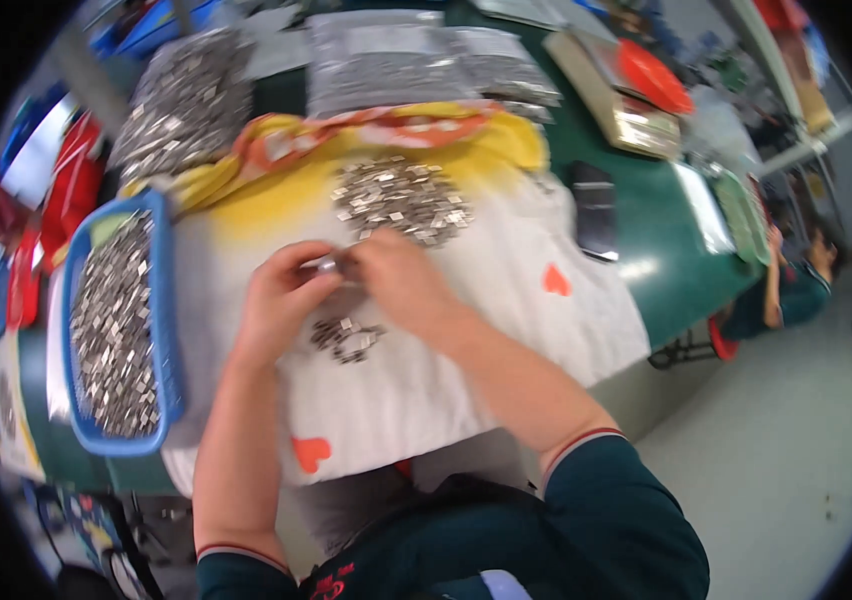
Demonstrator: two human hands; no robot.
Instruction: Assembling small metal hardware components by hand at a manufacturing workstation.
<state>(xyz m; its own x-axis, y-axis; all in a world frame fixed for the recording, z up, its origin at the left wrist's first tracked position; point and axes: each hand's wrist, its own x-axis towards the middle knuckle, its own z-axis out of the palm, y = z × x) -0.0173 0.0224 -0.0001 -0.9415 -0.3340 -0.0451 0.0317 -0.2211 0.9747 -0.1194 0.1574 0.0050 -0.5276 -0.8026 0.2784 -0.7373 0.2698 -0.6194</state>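
My left hand (289, 295) and my right hand (393, 277) meet over the middle of a white and yellow cloth (456, 375). Between thumb and fingers, the left hand pinches a small shiny metal piece (326, 265). The right hand's fingers are curled at the same spot; what they grip is hidden and blurred. Just beyond the hands lies a large heap of small flat metal pieces (401, 195). Closer to me, below the hands, a smaller scatter of similar pieces (346, 340) rests on the cloth.
A blue plastic basket (174, 330) full of metal pieces stands at the left. Filled clear bags (376, 65) line the back, with another bulky bag (191, 95) at the far left. A dark phone-like object (595, 210) lies right on the green table (646, 290). Another person (796, 290) sits far right.
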